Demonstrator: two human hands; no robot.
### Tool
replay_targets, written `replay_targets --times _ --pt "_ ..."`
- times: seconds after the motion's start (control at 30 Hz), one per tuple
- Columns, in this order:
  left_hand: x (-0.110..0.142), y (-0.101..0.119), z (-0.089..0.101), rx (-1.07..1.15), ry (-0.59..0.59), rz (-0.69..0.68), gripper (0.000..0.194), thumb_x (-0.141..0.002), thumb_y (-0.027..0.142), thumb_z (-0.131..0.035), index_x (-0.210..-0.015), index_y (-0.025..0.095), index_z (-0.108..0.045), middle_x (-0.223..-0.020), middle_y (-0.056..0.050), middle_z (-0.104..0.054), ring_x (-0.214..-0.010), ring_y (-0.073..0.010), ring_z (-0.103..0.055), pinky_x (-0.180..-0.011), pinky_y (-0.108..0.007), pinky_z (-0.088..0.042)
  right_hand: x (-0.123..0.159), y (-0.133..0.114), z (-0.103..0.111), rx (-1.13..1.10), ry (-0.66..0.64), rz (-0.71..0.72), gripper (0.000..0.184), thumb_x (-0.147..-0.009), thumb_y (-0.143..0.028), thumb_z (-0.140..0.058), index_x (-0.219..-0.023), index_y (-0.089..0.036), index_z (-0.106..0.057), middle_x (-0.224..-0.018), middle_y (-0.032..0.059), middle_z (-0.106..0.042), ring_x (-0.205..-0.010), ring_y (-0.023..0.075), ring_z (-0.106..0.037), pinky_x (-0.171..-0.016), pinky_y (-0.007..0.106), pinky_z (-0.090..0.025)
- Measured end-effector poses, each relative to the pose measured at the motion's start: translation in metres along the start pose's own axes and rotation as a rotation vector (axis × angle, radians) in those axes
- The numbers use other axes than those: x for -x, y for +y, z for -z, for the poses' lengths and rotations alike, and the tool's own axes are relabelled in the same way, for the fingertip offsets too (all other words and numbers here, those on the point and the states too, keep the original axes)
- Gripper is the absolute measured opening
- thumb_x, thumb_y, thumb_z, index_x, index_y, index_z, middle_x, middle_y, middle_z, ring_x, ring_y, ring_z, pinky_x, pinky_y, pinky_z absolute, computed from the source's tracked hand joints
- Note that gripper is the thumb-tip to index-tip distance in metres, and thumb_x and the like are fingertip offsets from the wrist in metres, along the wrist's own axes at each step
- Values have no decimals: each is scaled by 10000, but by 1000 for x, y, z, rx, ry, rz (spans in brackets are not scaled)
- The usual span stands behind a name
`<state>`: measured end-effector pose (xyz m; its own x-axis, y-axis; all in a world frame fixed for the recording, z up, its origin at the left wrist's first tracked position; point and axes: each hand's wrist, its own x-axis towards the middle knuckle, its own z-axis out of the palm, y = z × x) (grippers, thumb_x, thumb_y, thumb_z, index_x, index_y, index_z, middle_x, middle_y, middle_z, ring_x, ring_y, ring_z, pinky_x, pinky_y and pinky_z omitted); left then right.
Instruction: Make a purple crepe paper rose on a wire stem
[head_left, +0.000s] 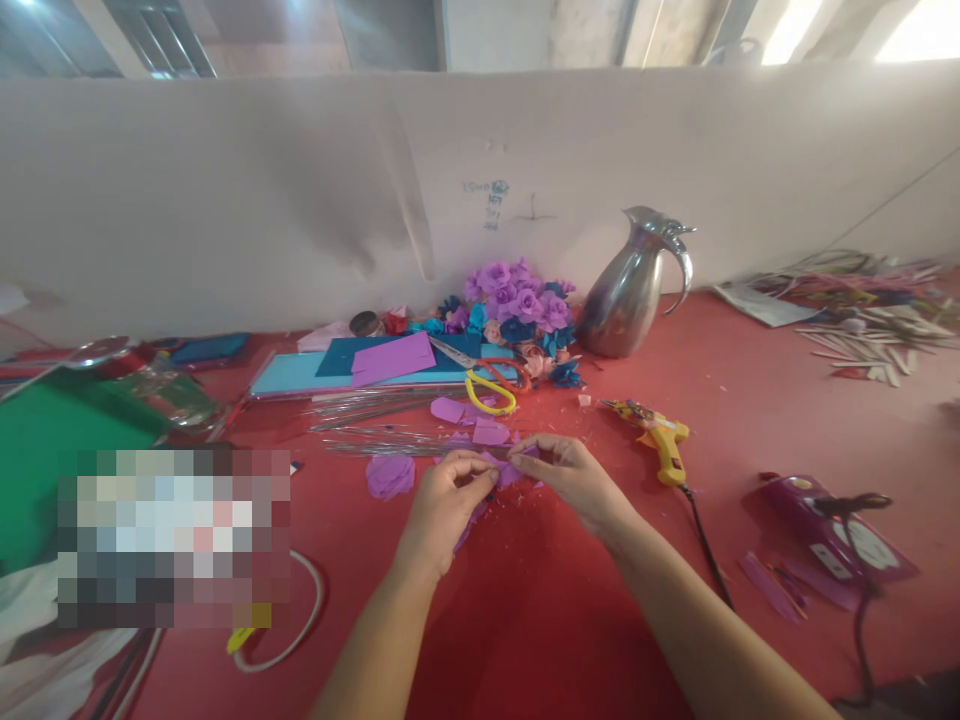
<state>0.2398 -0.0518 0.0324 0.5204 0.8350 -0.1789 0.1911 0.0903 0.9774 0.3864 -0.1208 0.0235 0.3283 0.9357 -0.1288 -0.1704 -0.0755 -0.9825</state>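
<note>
Working over a red surface (540, 640), reaching in from the near edge with left hand (442, 500) and right hand (564, 478). Pinching purple paper (514, 476) in closed fingers (471, 464), holding it right at their tips beside loose petals (491, 431). Covering part of that paper with the fingers, leaving its outline hard to make out; losing part of the surface at left behind a pixelated patch (180, 540). Showing a glue gun (667, 450) at right; farther back, scissors (470, 367) on sheets (285, 375), flowers (517, 303) beside a jug (624, 295). Facing a pale wall (262, 180), cutting off the room (495, 35) past it at the top.

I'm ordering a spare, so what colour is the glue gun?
The glue gun is yellow, clearest in the head view.
</note>
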Motion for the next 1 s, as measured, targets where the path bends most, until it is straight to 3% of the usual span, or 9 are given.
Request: replay_targets --times 0.27,0.6,1.0 --pt "0 -1 1 -28 14 16 136 -649 306 -692 -673 173 -701 -879 -54 -615 -839 -196 -566 -769 -304 -399 0 -1 1 33 5 14 168 -667 -303 -699 -769 -171 -684 -697 1 -652 -649 128 -564 -634 265 -426" --pt "0 -1 2 -156 -37 -97 157 -728 326 -639 -730 192 -720 -936 -57 -606 -885 -203 -569 -810 -324 -414 0 0 2 52 0 41 164 -674 -298 -679 -765 -163 -663 -686 -1 -634 -647 127 -550 -638 271 -409" --pt "-1 -1 5 -128 -17 -70 137 -720 307 -635 -691 209 -727 -889 -31 -587 -869 -189 -562 -816 -311 -387 0 -1 -1 73 -24 24 227 -708 -376 -684 -719 -151 -662 -637 1 -632 -604 120 -539 -611 260 -406"
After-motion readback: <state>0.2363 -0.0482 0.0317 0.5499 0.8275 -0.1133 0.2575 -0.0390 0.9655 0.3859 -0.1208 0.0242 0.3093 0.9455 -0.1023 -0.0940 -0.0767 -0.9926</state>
